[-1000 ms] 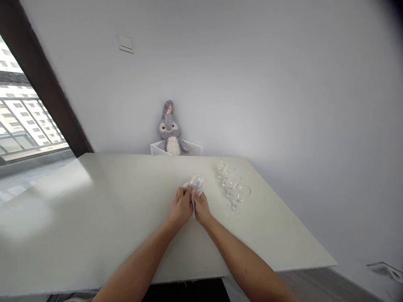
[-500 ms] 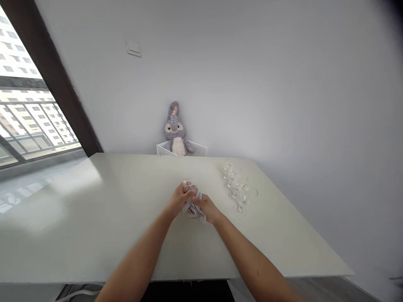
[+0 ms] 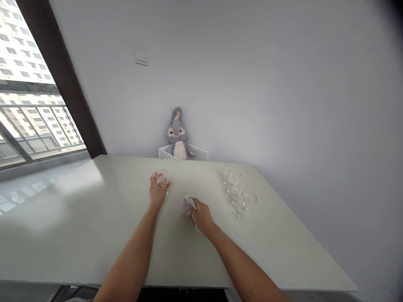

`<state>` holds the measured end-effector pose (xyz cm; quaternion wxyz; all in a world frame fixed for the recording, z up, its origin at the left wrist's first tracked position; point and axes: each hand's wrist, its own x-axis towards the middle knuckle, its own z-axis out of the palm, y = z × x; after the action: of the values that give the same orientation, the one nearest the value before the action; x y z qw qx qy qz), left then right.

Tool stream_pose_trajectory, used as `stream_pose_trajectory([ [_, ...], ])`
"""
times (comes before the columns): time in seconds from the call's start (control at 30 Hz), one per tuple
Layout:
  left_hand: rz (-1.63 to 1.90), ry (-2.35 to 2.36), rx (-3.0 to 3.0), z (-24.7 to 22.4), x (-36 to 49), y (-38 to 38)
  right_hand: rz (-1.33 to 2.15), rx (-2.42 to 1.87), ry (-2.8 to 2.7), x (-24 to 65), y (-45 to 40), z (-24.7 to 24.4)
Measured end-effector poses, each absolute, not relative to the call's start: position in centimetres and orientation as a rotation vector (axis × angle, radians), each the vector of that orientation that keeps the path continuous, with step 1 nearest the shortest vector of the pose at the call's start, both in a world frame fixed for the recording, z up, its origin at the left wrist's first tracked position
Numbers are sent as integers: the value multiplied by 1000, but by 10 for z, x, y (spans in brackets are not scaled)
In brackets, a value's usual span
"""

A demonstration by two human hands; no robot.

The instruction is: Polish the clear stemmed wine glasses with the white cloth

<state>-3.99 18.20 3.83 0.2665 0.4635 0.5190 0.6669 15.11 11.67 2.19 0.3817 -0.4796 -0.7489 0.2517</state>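
My left hand is wrapped round the bowl of a clear stemmed glass, left of the table's middle. The glass stands about upright, its foot showing at or close to the tabletop. To the right, my right hand grips a crumpled white cloth, which hangs from the fingers just over the table. Several more clear stemmed glasses stand in a row to the right of my right hand, apart from it.
The white table stretches out to both sides. Behind its far edge a grey plush toy sits in a white perforated basket against the wall. At left is a window with a dark frame.
Both hands were together on the glass and cloth. Now my left hand has moved left with the glass, while my right hand keeps the cloth near the middle, apart from it.
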Motion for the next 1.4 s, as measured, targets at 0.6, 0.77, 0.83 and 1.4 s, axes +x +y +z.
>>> stream_pose_trajectory([
  [0.6, 1729, 1406, 1225, 26, -68, 234, 770, -1201, -1925, 148, 118, 15],
  [0.77, 1716, 2026, 1229, 22, -69, 227, 764, -1168, -1880, 149, 115, 19],
  [0.83, 1871, 2222, 1071, 19, -60, 214, 794, -1129, -1813, 148, 114, 25],
  [1.4, 707, 650, 488, 32, 187, 115, 1369, -871, -1178, 262, -22, 88],
])
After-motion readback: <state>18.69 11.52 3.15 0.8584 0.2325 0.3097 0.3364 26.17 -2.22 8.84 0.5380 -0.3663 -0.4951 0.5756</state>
